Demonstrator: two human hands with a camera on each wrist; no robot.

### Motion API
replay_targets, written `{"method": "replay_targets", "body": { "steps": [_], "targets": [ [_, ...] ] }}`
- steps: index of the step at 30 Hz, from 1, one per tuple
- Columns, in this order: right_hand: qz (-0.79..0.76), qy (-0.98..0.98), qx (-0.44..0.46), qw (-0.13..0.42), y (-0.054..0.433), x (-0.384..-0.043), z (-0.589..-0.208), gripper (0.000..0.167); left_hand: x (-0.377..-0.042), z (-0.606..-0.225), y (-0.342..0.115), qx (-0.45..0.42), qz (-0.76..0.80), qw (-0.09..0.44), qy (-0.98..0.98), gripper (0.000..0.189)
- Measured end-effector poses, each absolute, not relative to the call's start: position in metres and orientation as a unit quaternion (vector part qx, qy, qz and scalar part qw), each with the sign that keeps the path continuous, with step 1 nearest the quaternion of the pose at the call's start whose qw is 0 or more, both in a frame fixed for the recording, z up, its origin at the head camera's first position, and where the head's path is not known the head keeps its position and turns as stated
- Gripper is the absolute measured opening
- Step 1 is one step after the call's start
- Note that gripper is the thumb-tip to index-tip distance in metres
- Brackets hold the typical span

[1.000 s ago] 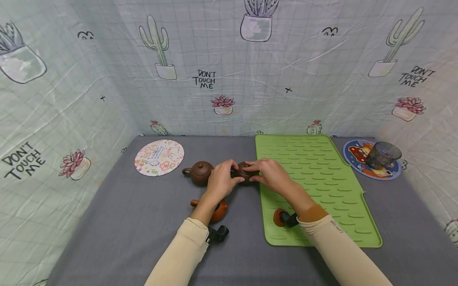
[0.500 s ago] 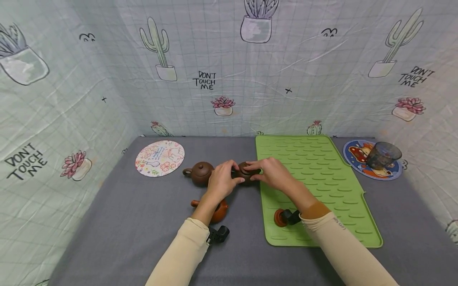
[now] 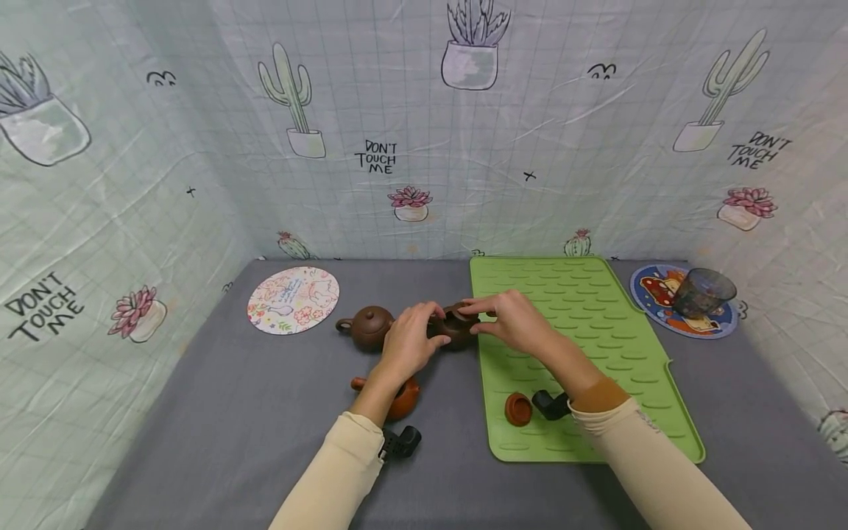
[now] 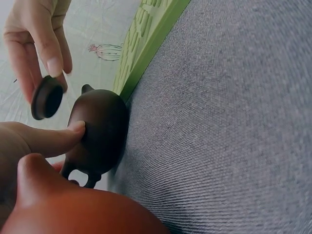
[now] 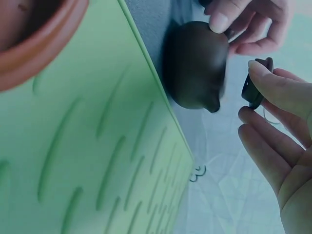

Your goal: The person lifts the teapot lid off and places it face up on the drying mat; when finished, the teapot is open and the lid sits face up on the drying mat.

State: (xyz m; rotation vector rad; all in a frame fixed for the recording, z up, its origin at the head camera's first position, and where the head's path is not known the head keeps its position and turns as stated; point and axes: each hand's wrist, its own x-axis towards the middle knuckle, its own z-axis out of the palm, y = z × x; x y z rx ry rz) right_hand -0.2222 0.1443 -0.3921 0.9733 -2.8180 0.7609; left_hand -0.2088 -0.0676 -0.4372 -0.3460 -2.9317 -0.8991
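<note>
Dark brown teapot [image 3: 457, 340] stands on the grey cloth at the green mat's left edge, its top opening showing. My left hand [image 3: 407, 342] holds it at the handle side, thumb pressed on its wall in the left wrist view. Just above the opening, my right hand [image 3: 520, 324] pinches the teapot's small dark lid [image 5: 253, 87] between thumb and fingers; the left wrist view shows the lid [image 4: 48, 97] tilted and apart from the pot. Below my left wrist sits a reddish-brown teapot [image 3: 405, 401] without a lid, partly hidden by the forearm.
A second dark brown teapot [image 3: 369, 327], lid on, stands left of my left hand. An upturned reddish lid [image 3: 518, 409] lies on the green mat [image 3: 570, 353]. A floral round mat [image 3: 294, 300] lies back left; at back right a smoky glass [image 3: 704, 292] stands on a blue round mat [image 3: 652, 274].
My right hand has lifted the lid off the dark teapot and moved slightly up and right, uncovering the opening. My left hand keeps its hold. The head view has tipped slightly upward.
</note>
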Motion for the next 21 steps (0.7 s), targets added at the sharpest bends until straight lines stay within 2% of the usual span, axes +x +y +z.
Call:
{"method": "replay_targets", "body": {
  "steps": [21],
  "targets": [
    [0.317, -0.902, 0.289, 0.044, 0.183, -0.217, -0.38, 0.038, -0.212, -0.439, -0.071, -0.124, -0.329, 0.033, -0.936, 0.027]
  ]
}}
